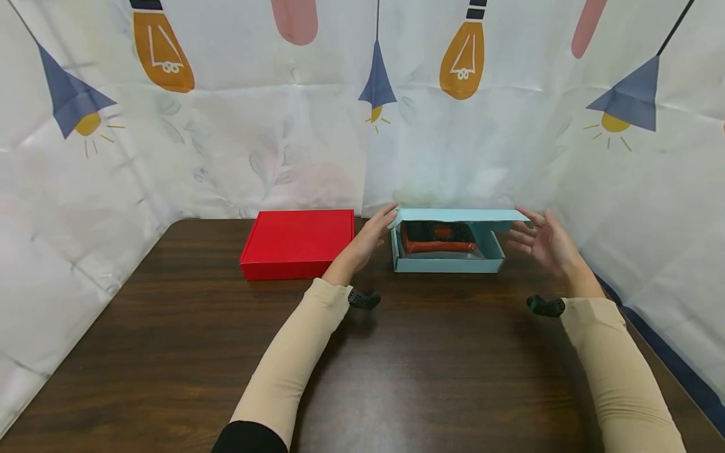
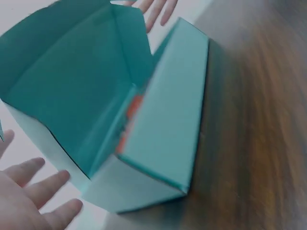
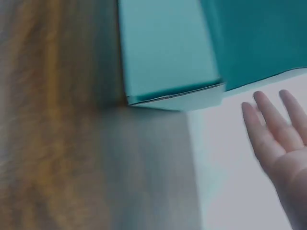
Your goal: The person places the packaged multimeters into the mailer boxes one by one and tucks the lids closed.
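Note:
A light blue cardboard box (image 1: 447,265) stands at the back of the table, its hinged lid (image 1: 460,215) raised partway. Inside lie an orange-red item (image 1: 440,246) and a dark item (image 1: 433,231) with a reddish mark; their kinds are unclear. My left hand (image 1: 362,244) is at the lid's left edge with fingers extended. At the opposite edge is my right hand (image 1: 545,244), palm turned inward and fingers spread. In the right wrist view, the right fingers (image 3: 271,127) stand close below the lid's edge. Whether either hand touches the lid is hard to tell.
A closed red box (image 1: 297,242) sits left of the blue one, partly behind my left forearm. The brown wooden table (image 1: 442,352) ends near a white printed curtain (image 1: 317,151) at the back and sides.

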`<action>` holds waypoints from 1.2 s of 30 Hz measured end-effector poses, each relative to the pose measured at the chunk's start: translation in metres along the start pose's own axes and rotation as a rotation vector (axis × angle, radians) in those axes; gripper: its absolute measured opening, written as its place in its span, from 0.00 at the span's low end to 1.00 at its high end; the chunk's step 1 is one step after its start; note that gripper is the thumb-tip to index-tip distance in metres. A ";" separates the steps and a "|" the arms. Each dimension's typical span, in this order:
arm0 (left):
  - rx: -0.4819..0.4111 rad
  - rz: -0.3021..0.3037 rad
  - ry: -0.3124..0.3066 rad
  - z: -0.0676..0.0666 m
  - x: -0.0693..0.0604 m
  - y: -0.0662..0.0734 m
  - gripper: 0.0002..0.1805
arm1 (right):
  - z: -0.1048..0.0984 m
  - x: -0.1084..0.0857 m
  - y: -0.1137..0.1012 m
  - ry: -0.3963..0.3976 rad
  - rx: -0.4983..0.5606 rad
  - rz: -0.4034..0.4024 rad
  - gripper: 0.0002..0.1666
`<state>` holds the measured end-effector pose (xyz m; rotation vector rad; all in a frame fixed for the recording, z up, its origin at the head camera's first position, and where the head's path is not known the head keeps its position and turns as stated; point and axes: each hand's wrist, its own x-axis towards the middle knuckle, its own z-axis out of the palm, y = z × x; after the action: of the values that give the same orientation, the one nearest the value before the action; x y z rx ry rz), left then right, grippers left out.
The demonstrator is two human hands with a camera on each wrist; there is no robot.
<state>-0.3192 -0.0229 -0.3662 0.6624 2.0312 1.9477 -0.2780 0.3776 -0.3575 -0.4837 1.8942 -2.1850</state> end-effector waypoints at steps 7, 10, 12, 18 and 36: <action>0.138 -0.032 -0.020 0.007 0.006 0.018 0.37 | 0.006 0.007 -0.017 -0.053 -0.248 0.043 0.44; 0.152 -0.042 -0.014 0.008 0.005 0.019 0.36 | 0.008 0.007 -0.020 -0.059 -0.370 0.046 0.40; 0.145 -0.040 -0.018 0.008 0.004 0.017 0.36 | 0.009 0.006 -0.020 -0.045 -0.425 0.026 0.36; 0.140 -0.023 -0.025 0.007 -0.001 0.005 0.35 | 0.005 0.005 -0.007 -0.007 -0.494 -0.059 0.33; 0.304 0.033 0.023 0.013 -0.010 -0.022 0.36 | 0.008 0.006 0.013 0.122 -0.710 0.019 0.41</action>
<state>-0.3081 -0.0165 -0.3898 0.7446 2.3700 1.6842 -0.2808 0.3661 -0.3684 -0.4358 2.7051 -1.4967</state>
